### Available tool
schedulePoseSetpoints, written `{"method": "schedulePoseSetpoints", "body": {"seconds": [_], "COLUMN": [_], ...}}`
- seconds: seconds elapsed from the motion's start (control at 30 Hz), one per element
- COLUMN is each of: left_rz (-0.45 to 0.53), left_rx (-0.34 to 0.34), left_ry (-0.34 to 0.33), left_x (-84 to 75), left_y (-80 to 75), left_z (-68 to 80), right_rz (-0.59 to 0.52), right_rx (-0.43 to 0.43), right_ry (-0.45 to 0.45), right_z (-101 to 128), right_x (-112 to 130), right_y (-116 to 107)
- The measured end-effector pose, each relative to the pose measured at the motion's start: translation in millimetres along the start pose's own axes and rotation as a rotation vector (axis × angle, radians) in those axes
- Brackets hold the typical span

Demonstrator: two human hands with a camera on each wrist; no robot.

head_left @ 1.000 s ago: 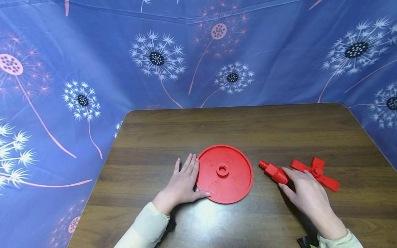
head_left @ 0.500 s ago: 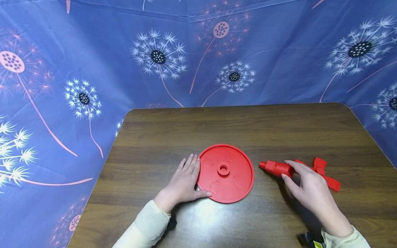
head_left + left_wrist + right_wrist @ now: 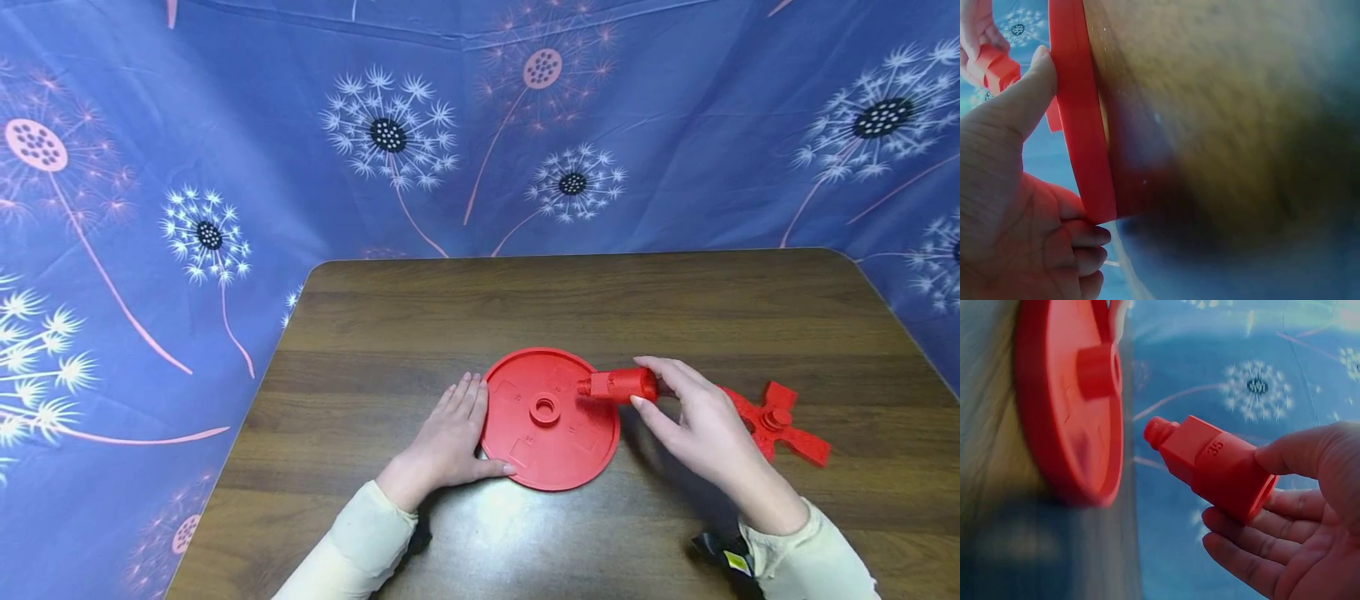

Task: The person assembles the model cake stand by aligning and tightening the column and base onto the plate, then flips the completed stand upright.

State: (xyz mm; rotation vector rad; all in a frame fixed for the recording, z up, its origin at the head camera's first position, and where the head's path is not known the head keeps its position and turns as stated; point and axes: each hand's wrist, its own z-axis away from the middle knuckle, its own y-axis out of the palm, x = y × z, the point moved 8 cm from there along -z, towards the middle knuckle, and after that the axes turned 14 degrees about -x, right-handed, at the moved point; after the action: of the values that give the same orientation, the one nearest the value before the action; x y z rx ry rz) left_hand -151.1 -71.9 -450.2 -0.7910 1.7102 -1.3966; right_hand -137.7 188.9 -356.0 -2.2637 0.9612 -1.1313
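Note:
A round red disc with a raised rim and a threaded socket at its centre lies on the table. My left hand rests against its left edge with straight fingers, the thumb lying on the near rim. Over the disc's right side, my right hand pinches a red threaded post by its wide end. The post is tilted, and its threaded tip points left, towards the socket but apart from it. In the right wrist view the number 35 shows on the post.
A red piece with several flat arms lies on the table behind my right hand, partly hidden by it. The brown wooden table ends at a blue dandelion-print cloth behind it.
My right hand has lifted the post from beside the armed piece and carried it left over the disc. The left hand still rests against the disc.

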Motion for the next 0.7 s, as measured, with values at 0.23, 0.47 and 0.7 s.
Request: {"method": "schedulePoseSetpoints", "body": {"seconds": [0.23, 0.47, 0.7], "left_rz": [-0.013, -0.013, -0.008], "left_rx": [-0.004, -0.015, -0.01], "left_ry": [0.009, 0.015, 0.011], "left_x": [-0.3, 0.5, 1.6], "left_y": [0.0, 1.1, 1.2], "left_z": [-1.5, -2.2, -1.8], "right_rz": [-0.062, -0.085, -0.052], "right_rx": [0.08, 0.127, 0.178], "right_ry": [-0.106, -0.164, -0.188], "right_z": [-12.0, -17.1, -18.4], "right_x": [24.8, 39.8, 48.1], "right_y": [24.5, 41.8, 53.2]}}
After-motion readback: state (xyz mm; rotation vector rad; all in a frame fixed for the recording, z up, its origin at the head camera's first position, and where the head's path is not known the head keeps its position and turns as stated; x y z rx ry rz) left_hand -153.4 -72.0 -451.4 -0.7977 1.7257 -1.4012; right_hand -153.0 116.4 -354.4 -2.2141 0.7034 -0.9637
